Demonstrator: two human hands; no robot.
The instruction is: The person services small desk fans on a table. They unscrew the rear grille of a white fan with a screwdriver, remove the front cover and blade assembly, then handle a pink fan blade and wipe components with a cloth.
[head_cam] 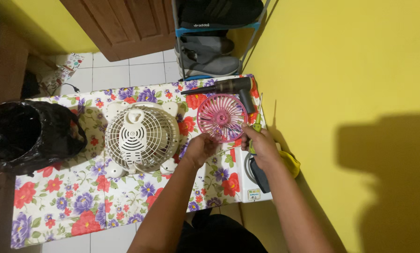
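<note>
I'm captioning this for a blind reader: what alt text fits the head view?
Two hands work on a small pink fan on a floral tablecloth: the left hand grips its lower edge, the right hand holds a green-handled screwdriver. A cream fan lies to the left.

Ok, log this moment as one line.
left hand: steadying pink fan | right hand: gripping screwdriver | white fan: beside

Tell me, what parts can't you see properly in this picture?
- Head view: the screwdriver handle is wrapped by the right hand.
- The left hand covers the lower rim of the pink fan grille.
- The white appliance lies mostly under the flowered cloth and the right forearm.
- The shoes are cut off by the top edge.
</note>
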